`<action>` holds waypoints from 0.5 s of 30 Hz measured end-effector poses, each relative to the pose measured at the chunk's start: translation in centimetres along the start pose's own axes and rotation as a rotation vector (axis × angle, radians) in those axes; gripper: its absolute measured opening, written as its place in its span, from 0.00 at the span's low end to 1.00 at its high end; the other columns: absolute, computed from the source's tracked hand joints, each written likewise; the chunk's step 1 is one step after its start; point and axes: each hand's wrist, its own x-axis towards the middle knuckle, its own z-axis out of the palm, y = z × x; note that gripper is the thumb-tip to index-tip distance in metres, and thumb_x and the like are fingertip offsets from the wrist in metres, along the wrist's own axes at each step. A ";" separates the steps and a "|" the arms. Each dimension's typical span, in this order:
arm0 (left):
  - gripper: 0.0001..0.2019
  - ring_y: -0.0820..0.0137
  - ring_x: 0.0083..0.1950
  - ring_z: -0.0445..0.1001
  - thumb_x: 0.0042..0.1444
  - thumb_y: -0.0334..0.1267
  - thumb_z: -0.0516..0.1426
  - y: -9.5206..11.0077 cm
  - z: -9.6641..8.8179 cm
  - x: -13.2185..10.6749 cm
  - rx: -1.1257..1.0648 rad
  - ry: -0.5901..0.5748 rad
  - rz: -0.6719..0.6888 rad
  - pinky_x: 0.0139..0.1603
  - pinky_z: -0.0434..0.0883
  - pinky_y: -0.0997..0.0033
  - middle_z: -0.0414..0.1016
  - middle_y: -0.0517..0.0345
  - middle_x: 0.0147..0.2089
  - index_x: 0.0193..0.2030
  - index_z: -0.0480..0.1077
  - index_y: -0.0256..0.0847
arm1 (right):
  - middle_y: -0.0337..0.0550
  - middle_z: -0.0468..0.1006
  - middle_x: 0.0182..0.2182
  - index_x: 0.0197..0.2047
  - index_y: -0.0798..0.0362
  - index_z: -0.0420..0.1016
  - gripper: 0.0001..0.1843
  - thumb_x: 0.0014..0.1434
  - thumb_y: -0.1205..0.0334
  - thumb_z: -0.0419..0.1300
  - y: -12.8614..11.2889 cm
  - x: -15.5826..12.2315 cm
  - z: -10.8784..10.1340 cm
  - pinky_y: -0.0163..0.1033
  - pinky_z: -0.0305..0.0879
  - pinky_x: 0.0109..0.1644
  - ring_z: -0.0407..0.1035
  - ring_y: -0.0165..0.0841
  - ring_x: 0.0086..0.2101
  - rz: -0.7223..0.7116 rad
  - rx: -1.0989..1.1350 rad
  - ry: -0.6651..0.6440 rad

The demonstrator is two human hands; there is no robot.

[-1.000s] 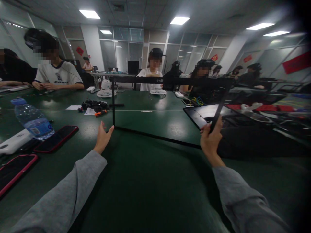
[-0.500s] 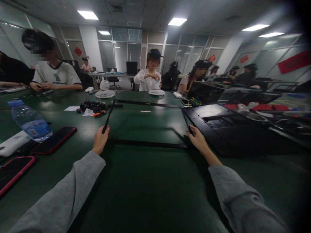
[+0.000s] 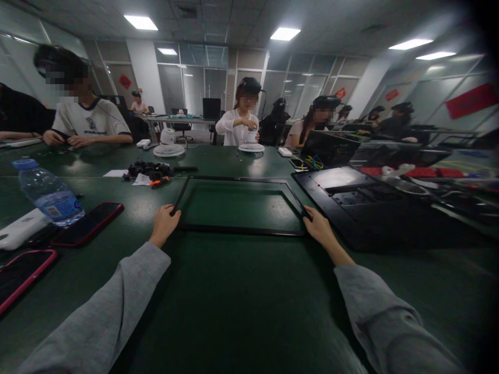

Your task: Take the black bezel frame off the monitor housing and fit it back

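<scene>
A thin black screen bezel [image 3: 239,229], an empty rectangular frame, is held just over the green table [image 3: 249,301]. My left hand [image 3: 166,224] is closed on its left side. On the opposite side, my right hand [image 3: 317,227] grips the bezel with thumb and fingers. The far edge looks close to the tabletop; whether it touches I cannot tell. To the right of my right hand lies a large black panel [image 3: 351,208], flat on the table, with slots and small holes in it.
At left stand a water bottle [image 3: 50,195], a phone in a red case [image 3: 88,224] and another phone [image 3: 21,278]. Beyond the bezel lies a heap of black gear [image 3: 148,170]. An open laptop [image 3: 329,148] sits far right. Co-workers sit across the table, one handling a white fan [image 3: 251,147].
The bezel has tipped flatter, its far edge coming down and nearer the table. Both my hands keep their hold and have shifted only slightly.
</scene>
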 end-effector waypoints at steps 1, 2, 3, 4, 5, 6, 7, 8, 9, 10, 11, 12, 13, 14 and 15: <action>0.14 0.53 0.61 0.72 0.57 0.41 0.55 -0.1 0.1 0.0 0.019 0.000 0.006 0.66 0.64 0.54 0.78 0.44 0.55 0.42 0.80 0.39 | 0.55 0.79 0.55 0.59 0.56 0.74 0.27 0.55 0.66 0.56 0.0 0.0 0.0 0.53 0.64 0.65 0.72 0.44 0.56 0.004 -0.008 0.003; 0.15 0.52 0.61 0.71 0.57 0.42 0.55 -0.1 0.2 0.0 0.036 -0.003 0.010 0.66 0.63 0.53 0.78 0.43 0.56 0.42 0.80 0.38 | 0.55 0.79 0.54 0.59 0.56 0.74 0.27 0.55 0.66 0.56 0.0 0.0 0.0 0.53 0.64 0.64 0.73 0.44 0.56 0.008 -0.018 0.005; 0.15 0.51 0.61 0.71 0.57 0.42 0.55 -0.2 0.2 0.0 0.047 -0.006 0.012 0.66 0.63 0.52 0.77 0.42 0.56 0.43 0.80 0.38 | 0.56 0.79 0.54 0.59 0.57 0.74 0.27 0.55 0.67 0.56 0.1 -0.1 0.0 0.53 0.65 0.64 0.73 0.45 0.55 0.011 -0.030 0.005; 0.15 0.51 0.62 0.71 0.57 0.42 0.55 -0.2 0.3 -0.1 0.052 -0.007 0.012 0.66 0.63 0.51 0.77 0.42 0.57 0.43 0.80 0.38 | 0.56 0.79 0.53 0.58 0.58 0.75 0.26 0.55 0.67 0.56 0.0 0.0 0.0 0.53 0.66 0.63 0.74 0.45 0.55 0.010 -0.045 0.003; 0.15 0.51 0.62 0.70 0.58 0.42 0.55 -0.2 0.4 -0.1 0.050 -0.004 0.010 0.67 0.62 0.51 0.77 0.42 0.57 0.43 0.80 0.38 | 0.56 0.80 0.52 0.58 0.58 0.75 0.26 0.56 0.67 0.56 0.0 0.0 0.0 0.54 0.67 0.62 0.74 0.46 0.54 0.004 -0.064 0.004; 0.15 0.51 0.62 0.70 0.58 0.42 0.55 -0.2 0.4 -0.1 0.046 0.000 0.008 0.67 0.62 0.51 0.78 0.43 0.56 0.44 0.80 0.39 | 0.57 0.80 0.51 0.57 0.58 0.76 0.25 0.56 0.66 0.56 0.0 0.0 0.0 0.54 0.67 0.61 0.75 0.46 0.52 -0.004 -0.085 0.008; 0.15 0.51 0.62 0.70 0.58 0.42 0.55 -0.2 0.4 -0.1 0.043 0.004 0.008 0.67 0.62 0.51 0.78 0.44 0.56 0.44 0.80 0.40 | 0.57 0.81 0.49 0.56 0.58 0.77 0.24 0.57 0.66 0.55 -0.1 0.0 0.0 0.55 0.68 0.60 0.76 0.47 0.51 -0.014 -0.105 0.014; 0.15 0.52 0.62 0.70 0.58 0.42 0.56 -0.2 0.4 0.0 0.041 0.007 0.011 0.67 0.61 0.51 0.78 0.45 0.56 0.45 0.80 0.40 | 0.57 0.82 0.48 0.55 0.58 0.78 0.23 0.58 0.65 0.55 -0.2 0.0 -0.1 0.55 0.68 0.59 0.76 0.47 0.50 -0.027 -0.119 0.020; 0.15 0.52 0.63 0.70 0.58 0.42 0.56 -0.2 0.4 0.0 0.043 0.008 0.016 0.68 0.61 0.51 0.78 0.45 0.56 0.46 0.80 0.40 | 0.56 0.82 0.47 0.54 0.58 0.79 0.22 0.59 0.65 0.54 -0.2 0.0 -0.1 0.54 0.68 0.59 0.76 0.46 0.49 -0.042 -0.127 0.028; 0.16 0.52 0.63 0.70 0.58 0.42 0.56 -0.2 0.4 0.0 0.045 0.005 0.023 0.68 0.61 0.51 0.78 0.44 0.56 0.47 0.79 0.39 | 0.56 0.82 0.46 0.53 0.57 0.79 0.21 0.59 0.65 0.53 -0.3 0.0 -0.1 0.53 0.69 0.58 0.77 0.46 0.48 -0.055 -0.131 0.036; 0.16 0.53 0.63 0.70 0.59 0.42 0.56 -0.2 0.4 0.0 0.047 0.000 0.029 0.68 0.61 0.52 0.77 0.43 0.57 0.48 0.79 0.39 | 0.55 0.83 0.45 0.52 0.57 0.80 0.21 0.59 0.65 0.53 -0.3 0.0 -0.1 0.52 0.69 0.58 0.77 0.45 0.47 -0.065 -0.130 0.042; 0.17 0.53 0.63 0.70 0.59 0.42 0.56 -0.2 0.4 0.0 0.045 -0.004 0.034 0.68 0.61 0.52 0.77 0.42 0.57 0.49 0.79 0.38 | 0.54 0.83 0.45 0.51 0.56 0.80 0.21 0.58 0.65 0.54 -0.3 0.0 -0.1 0.51 0.69 0.57 0.77 0.44 0.46 -0.074 -0.125 0.044; 0.17 0.53 0.63 0.70 0.60 0.43 0.56 -0.2 0.4 0.0 0.039 -0.007 0.039 0.68 0.61 0.52 0.77 0.41 0.58 0.50 0.78 0.37 | 0.53 0.83 0.44 0.51 0.56 0.80 0.21 0.58 0.65 0.54 -0.2 0.1 -0.1 0.51 0.70 0.57 0.77 0.44 0.46 -0.079 -0.117 0.045; 0.18 0.53 0.63 0.70 0.60 0.43 0.56 -0.1 0.4 0.0 0.030 -0.008 0.044 0.68 0.61 0.53 0.76 0.40 0.58 0.51 0.78 0.36 | 0.53 0.83 0.44 0.51 0.57 0.80 0.21 0.57 0.64 0.55 -0.1 0.1 -0.1 0.50 0.70 0.57 0.77 0.43 0.45 -0.081 -0.107 0.046; 0.18 0.53 0.63 0.70 0.60 0.43 0.56 -0.1 0.4 0.0 0.017 -0.008 0.051 0.68 0.61 0.53 0.76 0.40 0.59 0.52 0.78 0.36 | 0.53 0.83 0.44 0.52 0.57 0.80 0.21 0.57 0.64 0.55 0.0 0.1 0.0 0.50 0.70 0.57 0.77 0.43 0.45 -0.082 -0.096 0.045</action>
